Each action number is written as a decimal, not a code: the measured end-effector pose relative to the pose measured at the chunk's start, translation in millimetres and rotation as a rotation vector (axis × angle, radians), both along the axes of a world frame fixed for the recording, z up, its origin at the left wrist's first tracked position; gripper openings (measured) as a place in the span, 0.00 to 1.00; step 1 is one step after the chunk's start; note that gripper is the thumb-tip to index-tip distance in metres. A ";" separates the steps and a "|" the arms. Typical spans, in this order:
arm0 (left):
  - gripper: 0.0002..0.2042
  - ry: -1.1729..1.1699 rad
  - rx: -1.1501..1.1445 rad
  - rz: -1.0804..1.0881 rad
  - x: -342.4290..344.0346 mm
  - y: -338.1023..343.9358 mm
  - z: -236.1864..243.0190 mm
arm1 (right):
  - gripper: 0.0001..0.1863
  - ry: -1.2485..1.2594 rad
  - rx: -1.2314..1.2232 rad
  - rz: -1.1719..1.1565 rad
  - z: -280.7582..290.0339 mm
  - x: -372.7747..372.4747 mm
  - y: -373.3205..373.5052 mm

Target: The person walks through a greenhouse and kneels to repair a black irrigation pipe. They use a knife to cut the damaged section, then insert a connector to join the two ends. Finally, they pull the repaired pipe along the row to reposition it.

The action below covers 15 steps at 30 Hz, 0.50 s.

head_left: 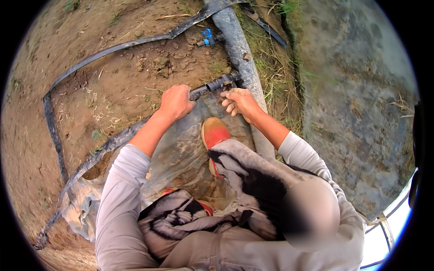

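Observation:
A black valve fitting [219, 84] joins the side of a thick grey pipe [239, 45], ahead of me. My left hand [177, 102] is closed around the flat black hose [197, 93] where it meets the fitting's near end. From there the hose [122, 137] runs back under my left forearm toward the lower left. My right hand [239, 103] is at the fitting's right side, thumb and forefinger pinched at its small dark handle [228, 86]. The other fingers are loosely curled. Exactly how the fingertips meet the handle is hard to see.
A second valve with a blue handle [208, 38] sticks out farther along the pipe. Another flat black hose [113, 47] loops over the brown soil [149, 67]. Clear plastic sheeting [176, 153] lies under my red shoe [215, 132]. Grey sheeting [352, 104] stretches along the right.

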<state>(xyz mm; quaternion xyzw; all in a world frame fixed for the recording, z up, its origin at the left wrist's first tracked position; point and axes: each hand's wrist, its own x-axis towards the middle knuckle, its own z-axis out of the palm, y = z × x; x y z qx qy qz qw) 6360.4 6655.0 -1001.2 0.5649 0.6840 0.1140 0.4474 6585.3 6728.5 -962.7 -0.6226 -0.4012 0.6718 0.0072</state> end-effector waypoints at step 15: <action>0.10 0.021 0.060 -0.001 3.4 -2.1 -7.9 | 0.24 -0.308 1.274 1.330 14.2 -41.3 42.3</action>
